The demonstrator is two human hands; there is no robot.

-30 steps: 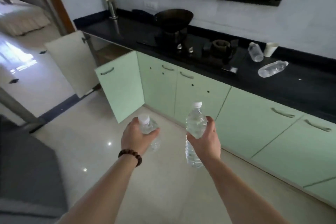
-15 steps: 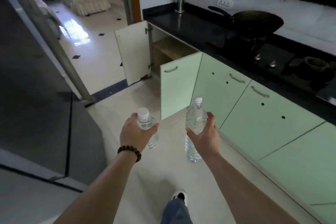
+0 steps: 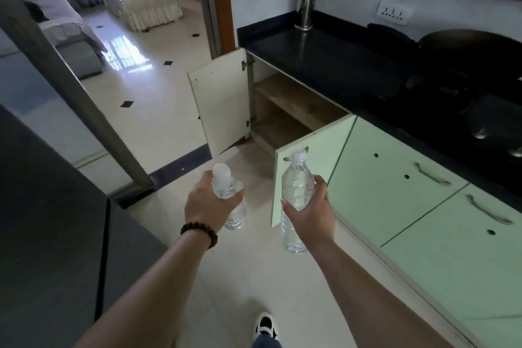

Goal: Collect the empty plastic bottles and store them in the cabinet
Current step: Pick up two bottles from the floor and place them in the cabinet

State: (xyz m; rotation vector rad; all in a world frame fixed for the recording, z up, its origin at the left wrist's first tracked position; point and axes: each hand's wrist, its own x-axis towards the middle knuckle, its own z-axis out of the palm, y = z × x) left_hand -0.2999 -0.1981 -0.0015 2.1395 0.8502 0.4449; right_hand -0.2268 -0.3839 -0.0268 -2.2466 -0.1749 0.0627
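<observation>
We held a clear plastic bottle in each hand, out in front of us above the pale tiled floor (image 3: 158, 121). Our left hand (image 3: 210, 203), with a dark bead bracelet (image 3: 199, 233) on its wrist, had its grip closed around the shorter bottle (image 3: 230, 195) just below the white cap, the body hanging down past the fingers. Our right hand (image 3: 310, 213) had its grip wrapped around the middle of the taller bottle (image 3: 295, 195), which stood nearly upright with its white cap at the top and its base below the palm. The two bottles were apart from each other, with floor showing between them. Ahead of the hands stood the cabinet (image 3: 285, 110) with both doors swung open: the cream inner face of the left door (image 3: 221, 104) turned toward us, and the light green right door (image 3: 308, 167) just behind the taller bottle in our view. Inside we could see a wooden shelf (image 3: 299, 99) and the bottom board beneath it. Above the cabinet ran the black worktop (image 3: 324, 56), carrying a steel utensil holder (image 3: 306, 13) near the wall and a dark pan (image 3: 469, 48) further right. More green doors with metal handles continued to our right. One shoe (image 3: 265, 325) showed at the bottom edge.
</observation>
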